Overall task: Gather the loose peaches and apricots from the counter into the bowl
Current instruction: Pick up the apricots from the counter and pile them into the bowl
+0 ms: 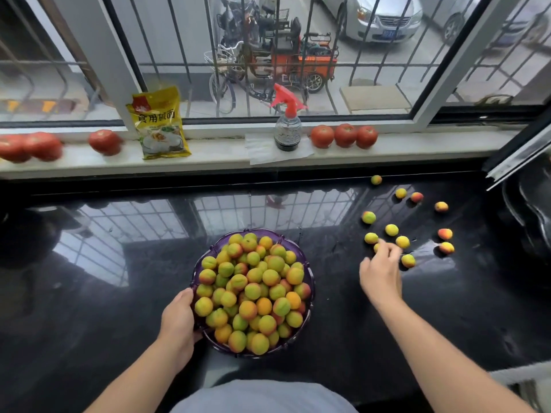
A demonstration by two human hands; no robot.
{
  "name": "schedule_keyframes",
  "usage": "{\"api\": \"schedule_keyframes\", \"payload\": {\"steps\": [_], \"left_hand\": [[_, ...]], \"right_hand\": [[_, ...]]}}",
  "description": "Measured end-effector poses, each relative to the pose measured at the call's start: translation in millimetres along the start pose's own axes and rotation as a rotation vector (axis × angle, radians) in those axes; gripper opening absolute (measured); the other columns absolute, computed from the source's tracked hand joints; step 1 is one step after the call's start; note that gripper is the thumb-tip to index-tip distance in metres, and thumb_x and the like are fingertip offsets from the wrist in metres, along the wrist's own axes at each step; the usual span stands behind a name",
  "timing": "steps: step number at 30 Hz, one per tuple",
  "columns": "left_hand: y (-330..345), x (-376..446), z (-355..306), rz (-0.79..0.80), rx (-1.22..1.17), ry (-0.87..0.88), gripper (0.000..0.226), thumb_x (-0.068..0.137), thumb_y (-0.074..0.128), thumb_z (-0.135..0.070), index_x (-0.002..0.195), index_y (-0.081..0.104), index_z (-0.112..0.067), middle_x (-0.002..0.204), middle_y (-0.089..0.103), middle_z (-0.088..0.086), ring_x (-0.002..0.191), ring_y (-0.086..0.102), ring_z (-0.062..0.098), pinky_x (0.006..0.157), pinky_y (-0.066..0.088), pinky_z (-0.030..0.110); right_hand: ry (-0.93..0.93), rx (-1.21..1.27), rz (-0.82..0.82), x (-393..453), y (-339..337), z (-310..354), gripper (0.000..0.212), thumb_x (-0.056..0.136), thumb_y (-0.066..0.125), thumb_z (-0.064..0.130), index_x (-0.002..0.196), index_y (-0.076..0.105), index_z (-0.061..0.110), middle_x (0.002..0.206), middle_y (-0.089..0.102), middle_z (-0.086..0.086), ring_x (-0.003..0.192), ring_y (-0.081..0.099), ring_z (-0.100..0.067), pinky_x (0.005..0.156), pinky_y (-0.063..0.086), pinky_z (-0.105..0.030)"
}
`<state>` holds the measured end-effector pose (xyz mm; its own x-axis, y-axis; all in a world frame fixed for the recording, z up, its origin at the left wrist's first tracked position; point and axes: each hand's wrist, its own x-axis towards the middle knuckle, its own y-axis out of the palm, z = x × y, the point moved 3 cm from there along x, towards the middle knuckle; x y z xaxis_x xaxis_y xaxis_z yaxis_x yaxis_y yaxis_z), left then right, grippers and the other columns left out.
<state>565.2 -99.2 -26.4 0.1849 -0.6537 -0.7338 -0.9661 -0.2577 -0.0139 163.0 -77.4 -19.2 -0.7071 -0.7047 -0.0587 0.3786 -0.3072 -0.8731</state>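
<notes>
Purple bowl (310, 275) is sitting on the black counter (119, 323), near its front edge and about mid-frame, heaped above the rim with yellow-green and orange-blushed fruit (253, 290). Left hand (179, 320) is gripping the bowl's near-left rim, fingers curled round the edge, thumb lying along the rim. Right hand (380, 272) is reaching out to the right of the bowl, fingers bent and closing on a small fruit (377, 247) at the near edge of the loose scatter; only a sliver of that fruit is showing past the fingertips, and it is looking pinched rather than merely touched. Loose fruit are lying on the counter beyond and to the right of that hand: a close cluster of four just past the fingers (391, 230), one just to the right of the hand (408, 260), two redder ones further right (445, 234), and a looser group toward the back edge (401, 193), the farthest sitting close to the sill (376, 180). All of these are lying well apart from the bowl. On the sill (223, 158) behind, tomatoes (344, 135) are standing in a row, with a spray bottle (287, 126) and a yellow packet (159, 123) to their left, and more tomatoes (104, 141) further left.
</notes>
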Motion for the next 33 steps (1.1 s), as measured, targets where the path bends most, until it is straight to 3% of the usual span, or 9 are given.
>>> {"api": "schedule_keyframes", "payload": {"steps": [4,8,12,17,22,25,29,33], "left_hand": [[-4.8,1.9,-1.9,0.014,0.037,-0.01,0.033,0.109,0.042,-0.03,0.111,0.072,-0.018,0.11,0.078,0.013,0.107,0.07,0.039,0.099,0.053,0.062],[-7.0,0.9,-3.2,0.018,0.07,-0.005,0.033,0.109,0.042,-0.031,0.113,0.073,-0.02,0.109,0.079,0.013,0.108,0.071,0.039,0.098,0.054,0.064],[-8.4,0.8,-2.6,0.02,0.096,0.01,0.034,0.109,0.041,-0.031,0.112,0.073,-0.021,0.104,0.08,0.009,0.105,0.072,0.037,0.096,0.056,0.061],[-10.3,1.2,-3.3,0.037,0.131,0.027,0.034,0.109,0.04,-0.032,0.112,0.072,-0.023,0.108,0.079,0.009,0.106,0.072,0.036,0.094,0.057,0.056],[-11.5,0.3,-3.6,0.043,0.132,0.032,0.033,0.109,0.04,-0.032,0.109,0.072,-0.024,0.106,0.08,0.008,0.103,0.072,0.034,0.085,0.057,0.046],[-11.4,-1.6,-4.4,0.043,0.129,0.028,0.032,0.109,0.041,-0.031,0.109,0.071,-0.023,0.108,0.079,0.009,0.105,0.071,0.034,0.083,0.056,0.045],[-11.5,-5.0,-6.5,0.051,0.127,0.03,0.031,0.11,0.041,-0.032,0.108,0.071,-0.023,0.108,0.078,0.008,0.106,0.071,0.035,0.085,0.057,0.046],[-11.6,-9.1,-8.5,0.063,0.14,0.021,0.032,0.109,0.041,-0.032,0.106,0.071,-0.023,0.105,0.079,0.007,0.103,0.072,0.034,0.083,0.058,0.046]], "right_hand": [[0.218,-0.061,0.029,55.7,3.2,-10.9,0.052,0.097,0.051,0.016,0.146,0.035,0.013,0.147,0.03,-0.015,0.114,0.054,-0.046,0.086,0.04,-0.044],[0.255,-0.149,0.1,61.5,18.3,-21.8,0.037,0.099,0.05,0.019,0.132,0.054,0.001,0.138,0.042,-0.018,0.121,0.047,-0.041,0.097,0.041,-0.042],[0.23,0.058,0.087,3.8,25.2,-13.3,0.031,0.095,0.06,0.027,0.116,0.063,0.005,0.123,0.057,-0.021,0.115,0.055,-0.042,0.093,0.044,-0.043],[0.2,0.342,0.329,-91.3,24.8,-2.4,0.014,0.09,0.072,0.031,0.102,0.07,0.023,0.098,0.072,0.0,0.091,0.065,-0.02,0.081,0.05,-0.034],[-0.002,0.484,0.376,-120.4,1.4,33.8,0.03,0.089,0.075,0.02,0.114,0.064,0.034,0.099,0.071,0.011,0.086,0.066,0.0,0.076,0.05,-0.018],[-0.185,0.449,0.376,-110.2,-9.0,62.7,0.03,0.086,0.076,0.016,0.11,0.068,0.032,0.099,0.073,0.012,0.089,0.067,-0.003,0.08,0.056,-0.025],[-0.353,0.327,0.381,-80.1,-6.7,114.1,0.03,0.089,0.073,0.025,0.119,0.069,0.027,0.104,0.069,0.012,0.092,0.064,-0.005,0.086,0.056,-0.03],[-0.481,0.052,0.411,-52.0,20.3,170.0,0.034,0.092,0.065,0.035,0.125,0.066,0.026,0.116,0.068,0.001,0.112,0.057,-0.019,0.094,0.048,-0.034]]}}
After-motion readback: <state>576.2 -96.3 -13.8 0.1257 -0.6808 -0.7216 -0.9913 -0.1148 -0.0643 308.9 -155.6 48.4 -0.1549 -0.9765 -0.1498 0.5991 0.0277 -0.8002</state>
